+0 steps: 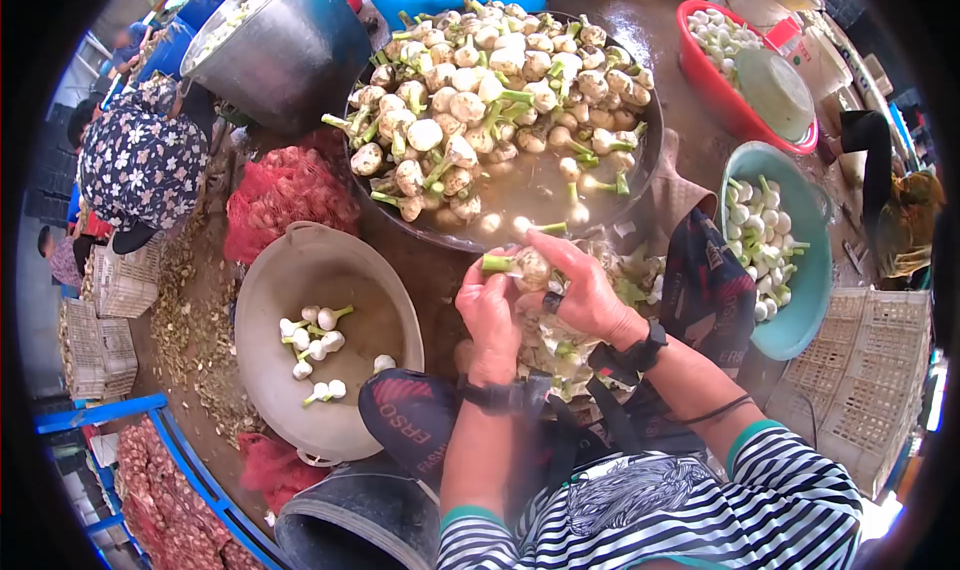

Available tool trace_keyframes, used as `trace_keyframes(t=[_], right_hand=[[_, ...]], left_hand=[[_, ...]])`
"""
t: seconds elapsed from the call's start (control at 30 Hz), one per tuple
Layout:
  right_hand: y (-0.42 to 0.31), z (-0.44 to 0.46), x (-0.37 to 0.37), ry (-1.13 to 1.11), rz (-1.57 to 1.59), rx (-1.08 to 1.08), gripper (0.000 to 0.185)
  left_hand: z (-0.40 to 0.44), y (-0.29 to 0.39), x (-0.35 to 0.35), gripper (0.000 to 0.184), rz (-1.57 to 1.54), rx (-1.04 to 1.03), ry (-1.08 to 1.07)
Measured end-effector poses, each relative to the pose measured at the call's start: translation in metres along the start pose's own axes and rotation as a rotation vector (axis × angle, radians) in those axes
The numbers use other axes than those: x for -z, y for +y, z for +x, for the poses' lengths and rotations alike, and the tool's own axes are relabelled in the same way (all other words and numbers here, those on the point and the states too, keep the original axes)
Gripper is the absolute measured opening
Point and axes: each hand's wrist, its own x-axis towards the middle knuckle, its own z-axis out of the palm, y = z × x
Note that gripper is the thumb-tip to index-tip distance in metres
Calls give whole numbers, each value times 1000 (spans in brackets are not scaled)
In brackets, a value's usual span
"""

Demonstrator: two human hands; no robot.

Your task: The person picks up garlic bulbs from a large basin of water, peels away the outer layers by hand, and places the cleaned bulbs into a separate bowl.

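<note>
My left hand (490,315) has its fingers wrapped round a garlic bulb (530,268) with a short green stem pointing left. From the other side my right hand (590,295) grips the same bulb, and a small dark item (552,302) shows by its fingers; I cannot make out what it is. Just beyond both hands is a wide dark pan (655,140) of brownish water, heaped with muddy garlic bulbs (465,105). Peelings and trimmings (560,355) lie below the hands, between the knees.
A grey basin (262,320) with several white bulbs stands left. At right are a teal basin (808,270) and a red basin (700,85), both holding bulbs. Red net sacks (290,205), a metal pot (290,55), a black bucket (350,530) and a person (145,165) are around.
</note>
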Motion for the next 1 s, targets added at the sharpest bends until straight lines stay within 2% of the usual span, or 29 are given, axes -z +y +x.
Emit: trace_keyframes(t=[0.1, 0.13, 0.23, 0.43, 0.63, 0.73, 0.83, 0.97, 1.0], right_hand=[[5, -2, 4, 43, -12, 40, 81], [1, -4, 4, 36, -150, 76, 80], [-1, -7, 0, 55, -189, 155, 78], [-3, -12, -6, 44, -361, 231, 76], [-4, -12, -1, 0, -382, 183, 74], [-7, -9, 9, -48, -224, -42, 75], [-12, -3, 23, -166, -82, -237, 77], [-3, -1, 30, -211, 695, -570, 66], [6, -3, 31, -246, 759, -522, 60]], left_hand=[[-6, -1, -6, 28, 10, -18, -79], [-6, 0, -4, 31, -2, -7, -106], [-4, 3, 0, 34, 0, 21, -161], [-2, -3, 3, 35, 93, 16, -93], [1, -6, 5, 42, 138, 30, -119], [-2, -5, 0, 41, 159, 52, -156], [-1, -11, 4, 36, 337, -60, -92], [1, -13, 3, 27, 576, -289, -38], [1, -13, 4, 26, 623, -344, -45]])
